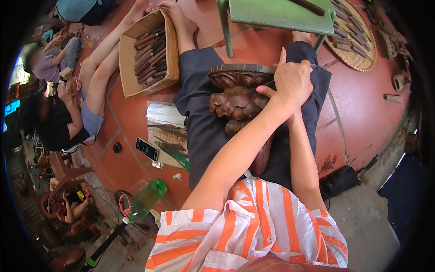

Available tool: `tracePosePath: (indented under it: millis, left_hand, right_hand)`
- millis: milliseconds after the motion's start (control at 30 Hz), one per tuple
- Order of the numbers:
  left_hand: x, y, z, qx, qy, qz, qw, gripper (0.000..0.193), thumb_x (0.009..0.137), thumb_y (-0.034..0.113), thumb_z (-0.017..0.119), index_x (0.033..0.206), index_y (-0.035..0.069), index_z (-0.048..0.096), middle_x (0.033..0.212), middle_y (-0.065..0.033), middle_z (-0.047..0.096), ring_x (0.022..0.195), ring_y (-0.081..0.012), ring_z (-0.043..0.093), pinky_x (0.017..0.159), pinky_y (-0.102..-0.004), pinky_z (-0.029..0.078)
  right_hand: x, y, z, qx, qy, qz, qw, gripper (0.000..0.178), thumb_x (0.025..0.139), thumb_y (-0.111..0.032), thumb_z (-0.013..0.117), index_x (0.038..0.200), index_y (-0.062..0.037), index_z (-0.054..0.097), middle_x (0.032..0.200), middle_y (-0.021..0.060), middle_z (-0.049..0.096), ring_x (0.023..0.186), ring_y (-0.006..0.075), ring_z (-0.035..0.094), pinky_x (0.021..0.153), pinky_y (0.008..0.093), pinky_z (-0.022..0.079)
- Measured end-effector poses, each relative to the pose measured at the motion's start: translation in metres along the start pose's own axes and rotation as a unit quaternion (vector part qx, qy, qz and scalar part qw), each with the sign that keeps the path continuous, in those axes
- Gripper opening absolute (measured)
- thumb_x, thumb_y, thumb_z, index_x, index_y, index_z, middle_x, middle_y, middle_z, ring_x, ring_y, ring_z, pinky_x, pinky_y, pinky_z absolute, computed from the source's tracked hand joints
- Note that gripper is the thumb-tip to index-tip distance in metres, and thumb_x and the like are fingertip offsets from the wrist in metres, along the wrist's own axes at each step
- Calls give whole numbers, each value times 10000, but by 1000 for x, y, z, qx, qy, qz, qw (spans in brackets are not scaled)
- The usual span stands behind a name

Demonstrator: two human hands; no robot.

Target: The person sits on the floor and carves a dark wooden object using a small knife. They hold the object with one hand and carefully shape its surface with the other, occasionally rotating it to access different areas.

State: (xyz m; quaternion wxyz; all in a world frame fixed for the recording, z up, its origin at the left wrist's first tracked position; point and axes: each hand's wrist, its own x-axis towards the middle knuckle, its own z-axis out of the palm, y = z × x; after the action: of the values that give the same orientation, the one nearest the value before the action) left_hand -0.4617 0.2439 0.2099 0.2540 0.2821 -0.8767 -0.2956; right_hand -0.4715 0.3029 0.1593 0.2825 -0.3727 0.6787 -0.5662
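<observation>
Hands (292, 84) gripping chisel (267, 84), carved wood (235, 102)

shirt: short-sleeved shirt (253, 226) with broad orange and white stripes, loose over the chest and shoulders
sleeves: wide, ending above the elbow; striped cuffs hang open
collar: an open placket at the front, edges folded back
trousers: dark grey-blue trousers (204, 122), plain, reaching to the lower leg
forearms: bare, no watch or bands showing
feet: bare, no shoes
</observation>
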Motion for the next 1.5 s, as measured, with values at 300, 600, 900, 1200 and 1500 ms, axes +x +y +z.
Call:
tracePosePath:
  millis: [300,600,900,1200,1500]
  left_hand:
    - [6,-5,-3,-4,4,-8,1000,110,846,109,602,803,20,650,651,-192,639,657,-343,645,1074,-473,356]
    - [-10,0,-14,-14,47,-7,999,124,857,124,590,794,39,656,645,-210,628,631,-369,629,1079,-496,341]
    - [-5,4,-16,-8,-15,-7,1000,154,865,159,581,819,37,664,645,-195,632,637,-377,627,1100,-494,322]
    - [8,-10,-11,-52,-5,9,999,164,862,157,579,798,47,682,663,-205,634,652,-382,626,1079,-502,352]
    - [-4,8,-10,-103,-24,114,988,132,827,156,596,794,72,692,689,-171,665,680,-327,655,1039,-498,391]
  right_hand:
    - [1,-18,2,-111,43,-34,992,516,632,-213,914,804,-33,461,757,0,438,666,143,380,565,343,354]
    - [-4,-15,1,-97,9,-43,994,542,612,-239,921,864,-23,493,828,34,488,736,190,439,641,383,397]
    - [1,-28,8,-57,65,-124,989,587,586,-252,928,918,-13,507,877,55,513,776,216,469,672,396,415]
    - [1,-9,7,-169,60,-72,981,624,660,-194,893,1124,-7,520,1069,56,556,891,165,479,775,321,430]
    - [0,-19,1,-191,103,-78,973,669,692,-255,860,1214,-22,512,1239,126,550,1139,236,526,966,330,423]
